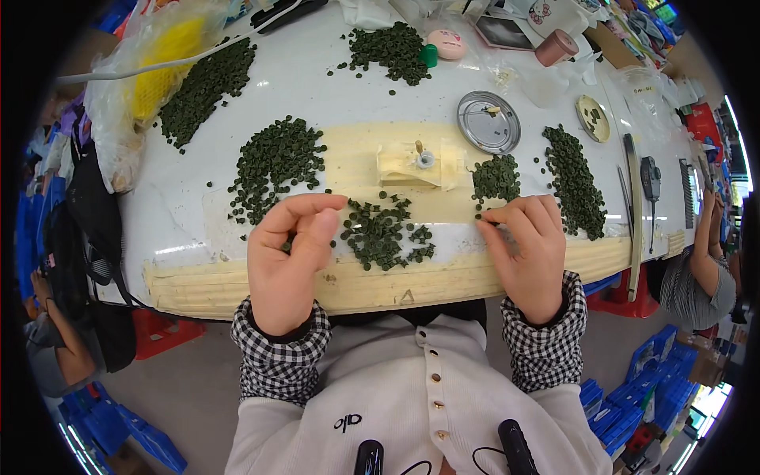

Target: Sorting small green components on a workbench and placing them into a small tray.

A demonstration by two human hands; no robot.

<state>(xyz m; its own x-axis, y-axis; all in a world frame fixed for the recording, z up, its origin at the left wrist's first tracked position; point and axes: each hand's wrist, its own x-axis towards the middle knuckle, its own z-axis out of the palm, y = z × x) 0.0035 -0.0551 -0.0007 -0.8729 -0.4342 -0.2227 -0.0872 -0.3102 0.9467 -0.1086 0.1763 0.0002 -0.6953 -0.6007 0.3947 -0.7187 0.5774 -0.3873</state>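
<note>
My left hand [289, 253] is closed at the left of the middle pile, its fingers curled round a few small dark green caps that show at the palm. My right hand [529, 249] pinches thumb and forefinger together, with a small dark green cap [480, 216] at the tips. Between the hands lies a loose pile of dark green caps [380, 237]. Just beyond my right fingertips is a smaller patch of similar green pieces [497, 178]. A small block wrapped in cream tape [408, 166], with a whitish peg on top, stands on the taped table between the hands.
More green pieces lie in heaps at the left [277, 162], back [392, 51] and right [574, 182]. A round metal lid [488, 123] and a screwdriver [651, 190] lie at the right. Tape covers the table's front edge [356, 291]. Other people sit at both sides.
</note>
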